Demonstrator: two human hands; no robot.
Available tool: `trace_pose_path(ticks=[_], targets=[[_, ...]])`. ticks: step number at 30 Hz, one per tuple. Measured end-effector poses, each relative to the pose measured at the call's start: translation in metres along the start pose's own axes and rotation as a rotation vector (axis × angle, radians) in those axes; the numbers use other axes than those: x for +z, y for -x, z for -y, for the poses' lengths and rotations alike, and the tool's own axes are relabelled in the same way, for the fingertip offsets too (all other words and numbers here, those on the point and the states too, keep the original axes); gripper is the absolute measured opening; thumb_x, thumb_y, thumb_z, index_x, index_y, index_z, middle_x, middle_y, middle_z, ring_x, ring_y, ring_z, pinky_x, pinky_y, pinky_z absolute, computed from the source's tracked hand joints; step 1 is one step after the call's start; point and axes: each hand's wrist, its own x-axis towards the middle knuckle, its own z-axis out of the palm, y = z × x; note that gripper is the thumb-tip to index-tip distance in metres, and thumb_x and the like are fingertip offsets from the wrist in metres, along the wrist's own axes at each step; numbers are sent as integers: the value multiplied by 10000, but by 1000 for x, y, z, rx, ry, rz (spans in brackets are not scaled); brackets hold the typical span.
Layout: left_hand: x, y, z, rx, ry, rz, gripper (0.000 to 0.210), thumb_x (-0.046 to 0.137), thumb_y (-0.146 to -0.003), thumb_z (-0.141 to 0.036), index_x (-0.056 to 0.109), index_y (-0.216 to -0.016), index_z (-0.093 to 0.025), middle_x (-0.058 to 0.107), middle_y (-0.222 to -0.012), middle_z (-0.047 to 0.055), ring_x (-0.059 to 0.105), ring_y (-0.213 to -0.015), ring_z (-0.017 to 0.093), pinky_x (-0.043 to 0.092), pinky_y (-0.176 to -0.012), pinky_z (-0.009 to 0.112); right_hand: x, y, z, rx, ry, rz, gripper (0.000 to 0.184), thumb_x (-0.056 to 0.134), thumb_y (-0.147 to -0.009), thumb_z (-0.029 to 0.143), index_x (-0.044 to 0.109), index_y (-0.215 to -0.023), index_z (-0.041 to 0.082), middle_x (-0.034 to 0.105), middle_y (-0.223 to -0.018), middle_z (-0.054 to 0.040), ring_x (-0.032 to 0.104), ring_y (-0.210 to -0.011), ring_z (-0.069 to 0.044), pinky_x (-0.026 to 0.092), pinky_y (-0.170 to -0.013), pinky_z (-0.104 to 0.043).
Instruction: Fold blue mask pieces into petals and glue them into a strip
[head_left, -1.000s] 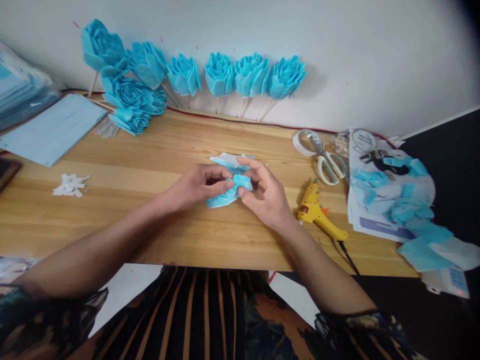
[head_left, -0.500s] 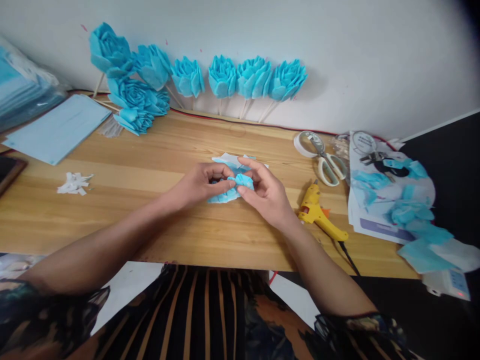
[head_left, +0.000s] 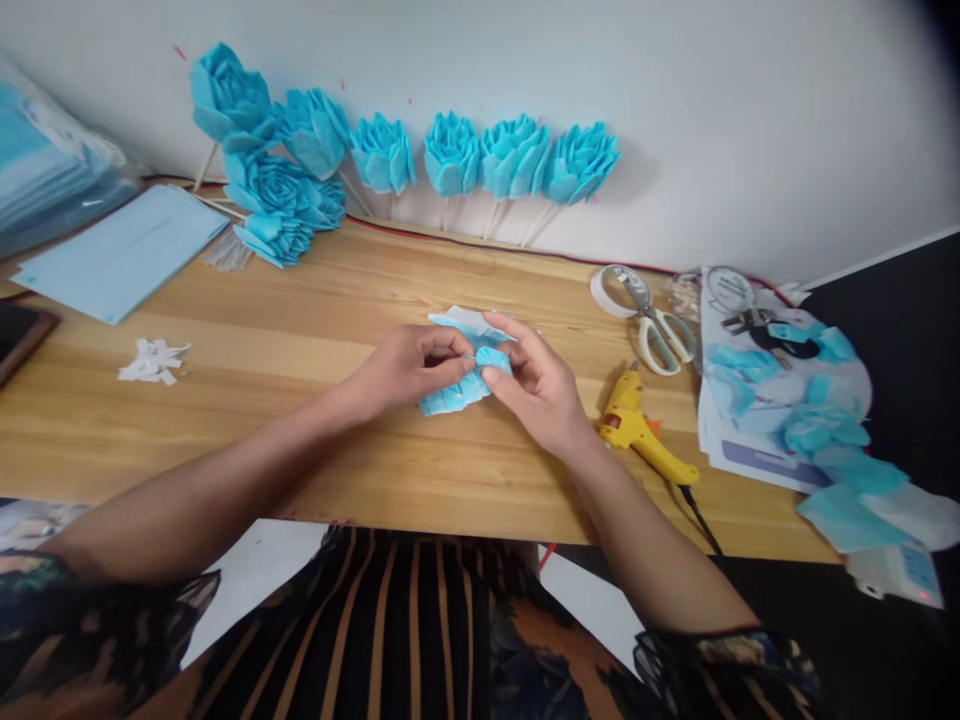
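Note:
Between my fingertips is a small blue petal [head_left: 493, 357] of soft, fabric-like material, curled at its upper edge. My right hand [head_left: 538, 390] pinches it between thumb and fingers, with the index finger raised a little. At the petal's left edge, my left hand [head_left: 424, 368] is closed in a pinch. Something thin and light shows at those fingertips, too small to name. Beneath both hands lies a loose pile of blue and white cut pieces [head_left: 444, 400] on the wooden table [head_left: 322, 300], partly covered by my fingers.
Several blue flowers on sticks [head_left: 514, 158] lean along the wall. To the right lie a yellow glue gun [head_left: 630, 420], scissors [head_left: 664, 340], a tape roll [head_left: 611, 290] and papers with blue scraps [head_left: 821, 430]. Leftward are blue sheets [head_left: 124, 255], white scraps [head_left: 154, 362] and a phone [head_left: 22, 335].
The whole view has shifted slightly. Both hands stay together at the petal, and my left fingertips have moved a little toward its edge, where something thin now shows.

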Motion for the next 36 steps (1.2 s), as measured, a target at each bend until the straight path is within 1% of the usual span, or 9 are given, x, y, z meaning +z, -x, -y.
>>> trace_pose_path(ticks=[3, 5, 9, 12, 18, 24, 28, 32, 36], targets=[[-2, 0, -5, 19, 44, -75, 256, 656, -831, -396, 593, -766, -157, 509, -657, -14, 446, -576, 97, 345, -510, 219, -4, 0, -2, 17, -32, -30, 505, 587, -951, 465, 501, -1424, 308, 669, -920, -19, 644, -862, -198, 562, -790, -389], [-3, 1, -6, 25, 63, -107, 258, 666, -828, -398, 590, -763, -159, 503, -653, -19, 441, -568, 94, 340, -503, 218, -5, -1, -4, 18, -56, -24, 524, 602, -942, 483, 500, -1430, 323, 674, -928, -20, 652, -879, -205, 570, -820, -411], [-4, 1, -6, 46, 37, -107, 312, 643, -857, -448, 605, -756, -155, 501, -649, -18, 435, -574, 94, 340, -506, 218, -3, -2, -8, 22, -93, 20, 638, 687, -889, 421, 445, -1472, 325, 691, -1012, -24, 661, -883, -196, 581, -845, -417], [-3, 0, -4, 65, 24, -93, 397, 609, -877, -526, 628, -769, -144, 536, -672, -6, 460, -602, 101, 371, -531, 219, -1, -3, -8, -20, -62, -4, 615, 666, -896, 354, 450, -1469, 295, 697, -1041, -35, 661, -899, -191, 579, -844, -395], [-2, -3, -2, 16, 134, -103, 387, 758, -738, -499, 622, -765, -138, 568, -645, -15, 482, -543, 85, 383, -491, 197, 3, -8, -1, -75, 7, -25, 572, 649, -882, 266, 505, -1436, 280, 690, -985, -25, 637, -821, -162, 558, -776, -332], [-21, -7, -25, 32, 103, -157, 344, 796, -704, -439, 624, -750, -145, 593, -616, -22, 493, -522, 85, 374, -472, 191, -19, -26, 19, 22, -76, 114, 614, 626, -921, 451, 489, -1478, 234, 725, -903, -25, 700, -874, -181, 562, -828, -333], [-26, -13, -38, 64, 46, -148, 337, 784, -722, -441, 641, -763, -140, 610, -623, -15, 491, -526, 85, 361, -482, 195, -23, -41, 23, 6, -127, 118, 655, 711, -852, 447, 529, -1435, 213, 698, -912, -20, 653, -790, -153, 539, -732, -294], [-24, -19, -35, 112, 44, -150, 391, 746, -765, -511, 629, -718, -141, 561, -603, -24, 463, -535, 87, 352, -497, 206, -11, -48, 19, -46, -125, 47, 586, 720, -826, 322, 568, -1385, 231, 664, -871, 6, 581, -685, -116, 493, -637, -252], [-25, -23, -16, 112, 196, -170, 441, 671, -840, -581, 664, -798, -142, 620, -709, 0, 543, -634, 114, 410, -580, 221, -3, -44, 14, -83, -131, -68, 529, 687, -855, 282, 577, -1372, 260, 654, -891, 5, 576, -715, -116, 484, -668, -246]])
